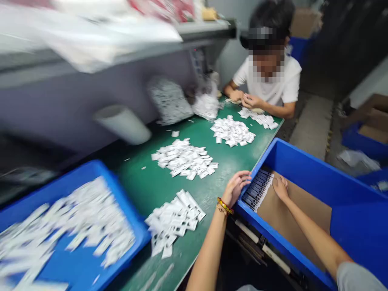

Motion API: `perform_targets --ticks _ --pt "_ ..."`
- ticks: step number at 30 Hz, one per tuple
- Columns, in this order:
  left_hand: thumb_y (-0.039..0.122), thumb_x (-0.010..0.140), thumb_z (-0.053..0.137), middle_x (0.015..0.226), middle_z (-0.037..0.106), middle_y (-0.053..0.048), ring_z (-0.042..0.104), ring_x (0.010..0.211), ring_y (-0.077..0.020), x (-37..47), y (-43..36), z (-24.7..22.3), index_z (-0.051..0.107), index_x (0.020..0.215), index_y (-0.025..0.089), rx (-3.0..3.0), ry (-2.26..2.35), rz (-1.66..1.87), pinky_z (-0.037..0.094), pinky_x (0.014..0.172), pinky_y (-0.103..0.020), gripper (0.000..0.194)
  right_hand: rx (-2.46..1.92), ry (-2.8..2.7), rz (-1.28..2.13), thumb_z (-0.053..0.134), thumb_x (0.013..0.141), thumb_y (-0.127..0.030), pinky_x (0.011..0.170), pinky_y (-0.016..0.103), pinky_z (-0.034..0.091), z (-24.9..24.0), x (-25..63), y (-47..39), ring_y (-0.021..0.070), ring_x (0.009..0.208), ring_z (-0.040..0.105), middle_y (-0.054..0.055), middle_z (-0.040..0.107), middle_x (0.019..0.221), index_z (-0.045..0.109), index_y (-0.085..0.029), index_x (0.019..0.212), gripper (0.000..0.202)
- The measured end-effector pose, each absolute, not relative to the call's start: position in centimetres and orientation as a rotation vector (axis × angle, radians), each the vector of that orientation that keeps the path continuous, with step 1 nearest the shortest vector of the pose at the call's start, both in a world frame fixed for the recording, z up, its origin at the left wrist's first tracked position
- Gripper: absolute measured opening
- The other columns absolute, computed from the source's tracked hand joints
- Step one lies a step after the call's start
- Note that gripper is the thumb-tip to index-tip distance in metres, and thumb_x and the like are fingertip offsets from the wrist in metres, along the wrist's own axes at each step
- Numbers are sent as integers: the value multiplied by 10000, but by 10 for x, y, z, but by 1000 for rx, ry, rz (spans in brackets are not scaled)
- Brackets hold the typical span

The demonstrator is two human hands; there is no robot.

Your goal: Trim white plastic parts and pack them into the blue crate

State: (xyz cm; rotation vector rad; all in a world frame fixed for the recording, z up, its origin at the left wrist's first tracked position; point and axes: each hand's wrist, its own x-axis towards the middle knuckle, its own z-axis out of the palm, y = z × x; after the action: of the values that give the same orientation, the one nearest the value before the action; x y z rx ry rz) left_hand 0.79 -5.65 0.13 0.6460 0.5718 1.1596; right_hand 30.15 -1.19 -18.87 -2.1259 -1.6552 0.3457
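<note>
My left hand [236,186], with bracelets at the wrist, rests at the near left corner of a deep blue bin [309,159]. Its fingers are spread over the rim and hold nothing. Inside the bin, my right hand [281,188] reaches down to the brown cardboard [294,218], beside a row of white packets with dark marks [258,190]. Its fingers are bent, and whether they hold anything is hidden. Piles of small white packets [174,220] lie on the green table [133,178] to the left of my hands.
A shallow blue tray [133,220] of white packets stands at the left. Across the table sits a person in a white shirt [274,87], hands near a small pile. Clear bags [169,101] and a white cylinder [123,124] are by the wall, under a shelf [209,28].
</note>
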Motion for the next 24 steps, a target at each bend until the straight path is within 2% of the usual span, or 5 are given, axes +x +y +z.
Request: perform_targets --ticks 4,10,15,20,24 --pt "647 692 637 850 687 -100 616 703 -189 7 -164 11 679 990 164 597 893 1352 485 672 -326 569 -1892 -1803 358 407 727 -328 1023 541 330 -152 289 -37 336 1175 498 164 603 1116 654 -177 989 391" --pt "667 632 690 331 410 64 283 320 -77 -30 -307 -17 518 594 208 450 1488 1577 194 390 -216 492 -1457 -1861 399 405 795 -423 1042 531 304 -104 222 -54 336 1185 498 156 572 1219 630 -192 1061 418" --pt "700 733 525 486 563 12 457 423 -122 -84 -310 -28 497 686 212 461 1905 1648 380 459 -238 491 -1184 -2048 696 382 843 -357 966 463 417 -47 107 -73 292 1129 528 169 595 1174 584 -161 1098 379" --pt "450 840 506 882 683 -90 612 715 -214 -112 -261 -20 622 909 206 719 2192 1601 516 724 -384 279 -1177 -2193 789 555 799 -403 838 396 468 -40 3 -72 278 934 592 117 653 978 601 -198 1068 341" --pt "292 840 543 1241 605 -167 495 1208 -332 -120 -233 -18 664 1074 182 959 2280 1566 342 1064 -526 286 -1268 -2230 788 623 762 -350 744 357 439 -45 -27 -66 277 874 596 92 657 832 638 -218 933 217"
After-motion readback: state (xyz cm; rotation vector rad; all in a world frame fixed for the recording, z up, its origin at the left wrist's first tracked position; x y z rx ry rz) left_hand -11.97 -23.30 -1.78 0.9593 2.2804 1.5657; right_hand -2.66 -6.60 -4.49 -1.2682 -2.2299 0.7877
